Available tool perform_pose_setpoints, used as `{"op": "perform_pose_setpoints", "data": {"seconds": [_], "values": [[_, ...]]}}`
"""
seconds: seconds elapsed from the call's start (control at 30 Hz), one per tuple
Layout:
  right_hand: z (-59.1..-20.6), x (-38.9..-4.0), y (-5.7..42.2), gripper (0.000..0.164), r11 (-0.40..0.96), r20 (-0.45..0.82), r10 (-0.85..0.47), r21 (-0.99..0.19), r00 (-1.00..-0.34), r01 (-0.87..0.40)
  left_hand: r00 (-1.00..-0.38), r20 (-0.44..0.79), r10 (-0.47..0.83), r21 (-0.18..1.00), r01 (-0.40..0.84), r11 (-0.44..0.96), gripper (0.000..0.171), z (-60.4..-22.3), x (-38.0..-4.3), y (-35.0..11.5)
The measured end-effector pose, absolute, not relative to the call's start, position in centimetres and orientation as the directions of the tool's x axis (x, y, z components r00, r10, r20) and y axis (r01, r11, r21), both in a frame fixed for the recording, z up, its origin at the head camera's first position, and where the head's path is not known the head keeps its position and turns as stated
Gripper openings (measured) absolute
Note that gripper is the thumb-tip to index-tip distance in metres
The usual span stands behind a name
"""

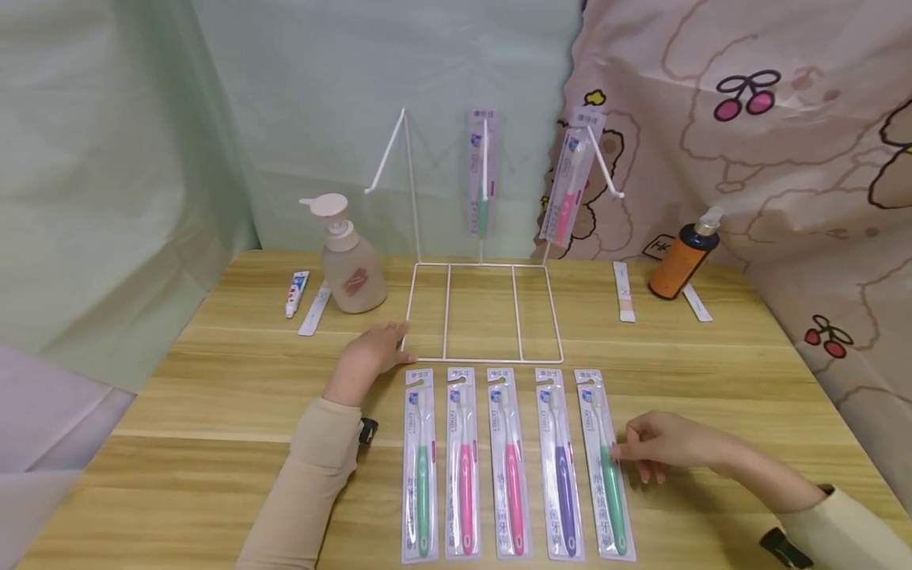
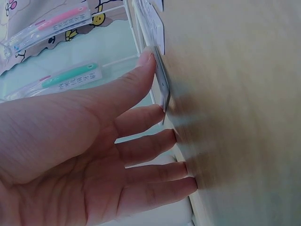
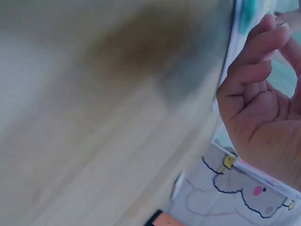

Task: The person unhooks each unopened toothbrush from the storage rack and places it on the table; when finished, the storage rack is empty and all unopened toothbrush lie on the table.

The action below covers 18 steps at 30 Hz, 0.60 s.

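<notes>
Near the front edge of the wooden table [image 1: 214, 380], the right hand [image 1: 670, 445] pinches the rightmost green packaged toothbrush [image 1: 606, 463], seemingly starting a pickup; the left hand [image 1: 370, 356], fingers straight, steadies the white wire rack [image 1: 484, 313]; next likely comes lifting the pack toward a free hook

The pale, matt-looking wooden table [image 1: 214, 396] with streaky grain carries a thin white-coated wire rack [image 1: 484, 348], five glossy clear-plastic toothbrush packs [image 1: 513, 463] along its near edge, a smooth beige plastic pump bottle [image 1: 349, 265] and a shiny orange bottle [image 1: 682, 261].
</notes>
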State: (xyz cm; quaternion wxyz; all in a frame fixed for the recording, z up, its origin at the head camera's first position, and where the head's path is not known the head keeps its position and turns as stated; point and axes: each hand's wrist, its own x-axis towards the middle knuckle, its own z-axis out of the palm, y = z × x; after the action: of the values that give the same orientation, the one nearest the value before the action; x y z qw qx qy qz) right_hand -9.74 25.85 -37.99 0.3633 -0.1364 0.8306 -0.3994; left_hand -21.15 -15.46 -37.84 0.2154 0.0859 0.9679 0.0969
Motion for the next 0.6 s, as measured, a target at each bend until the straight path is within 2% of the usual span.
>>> {"op": "perform_pose_setpoints", "data": {"seconds": [0.23, 0.37, 0.6], "values": [[-37.1, -12.5, 25.5, 0.029, 0.57, -0.395, -0.584, -0.822, -0.71, -0.012, -0.895, -0.391, 0.213, 0.236, 0.127, 0.964, 0.069, -37.8, -21.1, -15.4], [-36.8, -14.7, 24.9, 0.026, 0.567, -0.336, -0.584, -0.82, -0.739, -0.075, -0.897, -0.389, 0.212, 0.238, 0.125, 0.963, 0.069, -37.8, -21.0, -15.4], [-36.0, -18.9, 23.2, 0.037, 0.593, -0.285, -0.512, -0.8, -0.81, -0.093, -0.895, -0.388, 0.219, 0.227, 0.138, 0.964, 0.069, -37.8, -21.0, -15.4]]}}
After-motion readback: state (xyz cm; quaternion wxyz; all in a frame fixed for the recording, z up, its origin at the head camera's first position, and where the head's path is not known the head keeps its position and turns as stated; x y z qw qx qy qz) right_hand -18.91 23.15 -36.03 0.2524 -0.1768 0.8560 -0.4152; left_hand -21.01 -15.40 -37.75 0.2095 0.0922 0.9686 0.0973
